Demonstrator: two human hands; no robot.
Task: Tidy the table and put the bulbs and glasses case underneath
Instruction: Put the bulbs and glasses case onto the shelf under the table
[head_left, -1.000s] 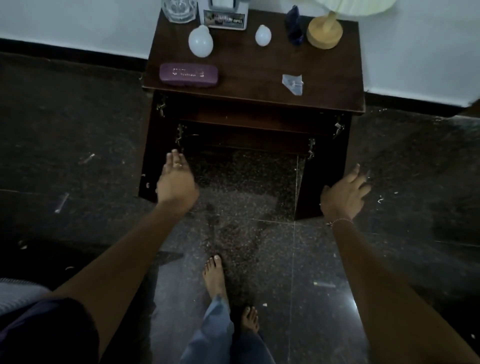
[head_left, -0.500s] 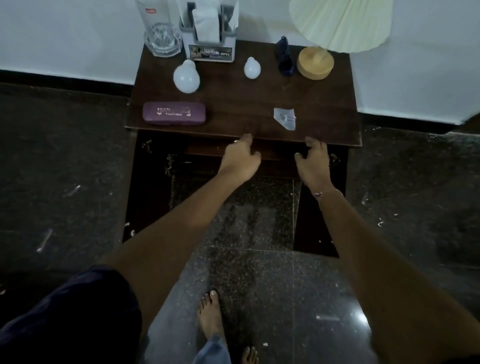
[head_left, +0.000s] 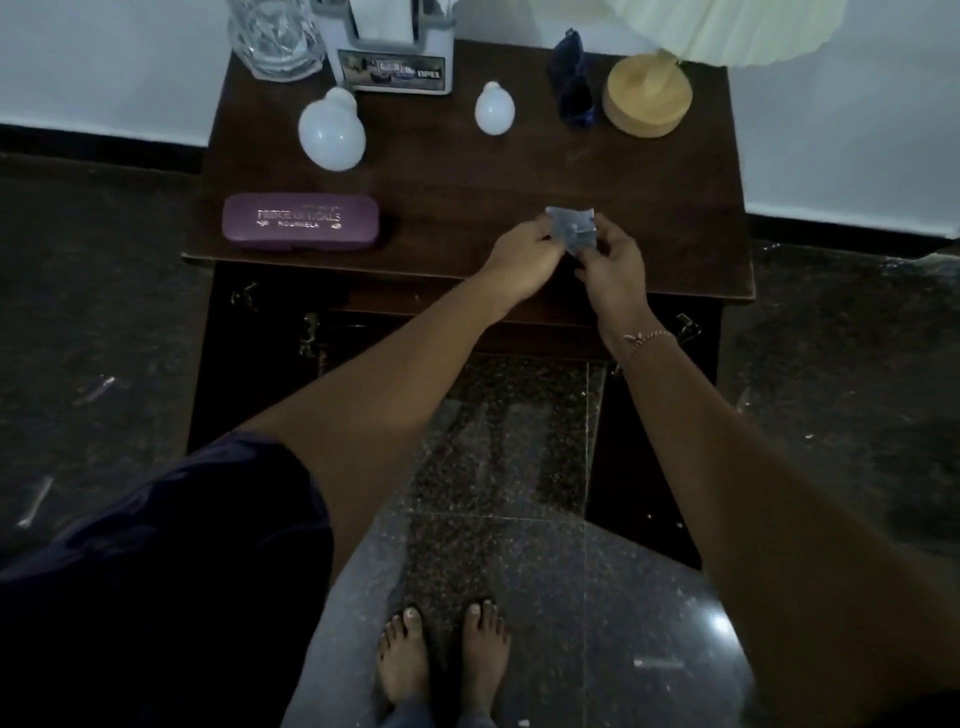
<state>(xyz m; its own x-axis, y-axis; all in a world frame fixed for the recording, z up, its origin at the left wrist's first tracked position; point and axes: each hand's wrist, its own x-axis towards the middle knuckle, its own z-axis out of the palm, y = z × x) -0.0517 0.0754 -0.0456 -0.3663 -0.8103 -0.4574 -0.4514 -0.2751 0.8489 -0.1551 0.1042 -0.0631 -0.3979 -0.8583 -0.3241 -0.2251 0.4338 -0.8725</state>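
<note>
On the dark counter (head_left: 441, 171) you've got the purple glasses case (head_left: 300, 222) front left, big bulb (head_left: 331, 131) behind it. Your left hand (head_left: 524, 254) and right hand (head_left: 610, 265) meet front right, small bulb (head_left: 494, 109) sits further back, and both sets of fingers (head_left: 605, 236) pinch a little clear wrapper (head_left: 571, 228).

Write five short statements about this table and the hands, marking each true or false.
Both the left hand and the right hand pinch the small clear plastic packet. True.
The purple hard glasses case lies under the dark wooden table. False: it lies on the tabletop, front left.
The large white bulb and the small white bulb lie on the tabletop. True.
The large white bulb is right of the small one. False: left of it.
The round wooden lamp base stands at the back right. True.
</note>
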